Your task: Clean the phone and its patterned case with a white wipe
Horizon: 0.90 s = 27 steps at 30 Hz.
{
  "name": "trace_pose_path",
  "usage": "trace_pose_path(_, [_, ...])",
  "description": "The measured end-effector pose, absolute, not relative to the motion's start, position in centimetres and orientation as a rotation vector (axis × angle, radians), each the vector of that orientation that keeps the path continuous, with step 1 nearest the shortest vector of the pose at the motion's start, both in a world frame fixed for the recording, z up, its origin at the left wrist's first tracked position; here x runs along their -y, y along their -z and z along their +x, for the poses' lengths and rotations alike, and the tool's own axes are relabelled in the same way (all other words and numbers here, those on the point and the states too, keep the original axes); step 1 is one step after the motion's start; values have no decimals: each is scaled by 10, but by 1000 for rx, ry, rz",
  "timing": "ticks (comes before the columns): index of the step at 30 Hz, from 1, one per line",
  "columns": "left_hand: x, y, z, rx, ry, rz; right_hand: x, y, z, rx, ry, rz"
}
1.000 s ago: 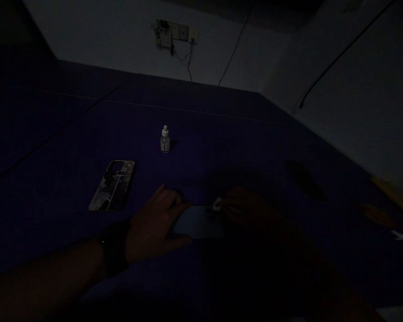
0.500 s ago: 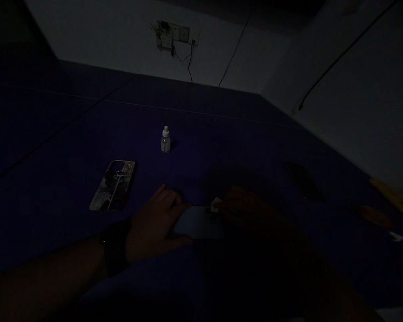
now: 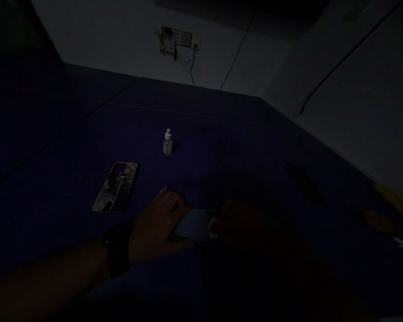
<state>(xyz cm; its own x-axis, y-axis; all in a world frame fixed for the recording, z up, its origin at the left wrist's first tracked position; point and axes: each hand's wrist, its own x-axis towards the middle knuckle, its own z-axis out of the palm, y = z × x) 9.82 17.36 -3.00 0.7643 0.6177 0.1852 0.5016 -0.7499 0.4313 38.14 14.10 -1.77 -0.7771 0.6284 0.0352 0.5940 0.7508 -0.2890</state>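
Observation:
In the dim head view, a light blue phone [image 3: 194,226] lies flat on the dark blue surface. My left hand [image 3: 159,226], with a dark watch on the wrist, grips its left end between thumb and finger. My right hand [image 3: 238,223], deep in shadow, pinches a small white wipe [image 3: 214,227] pressed on the phone's right part. Beyond my left hand a patterned phone case [image 3: 116,187] lies flat. A small dropper bottle [image 3: 167,143] with a white cap stands upright farther back.
A dark phone-like slab [image 3: 304,184] lies at the right. Near the right wall are a yellow object [image 3: 394,200], a brownish item [image 3: 379,220] and a small white piece [image 3: 401,242], all unclear. Wall sockets [image 3: 181,39] with cables are at the back.
My right hand has moved the wipe toward me, from the phone's far edge down across its right part. My left hand keeps its grip. The view has shifted slightly.

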Motion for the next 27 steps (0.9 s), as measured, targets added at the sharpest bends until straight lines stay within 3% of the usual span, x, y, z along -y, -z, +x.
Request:
trace_pose_path(11, [-173,31,99,-857,-438,2602,-135,21,372,2817,-286,-1088])
trace_pose_path(27, [-174,33,98,-832,-451,2674,-139,18,396,2825,-426,-1187])
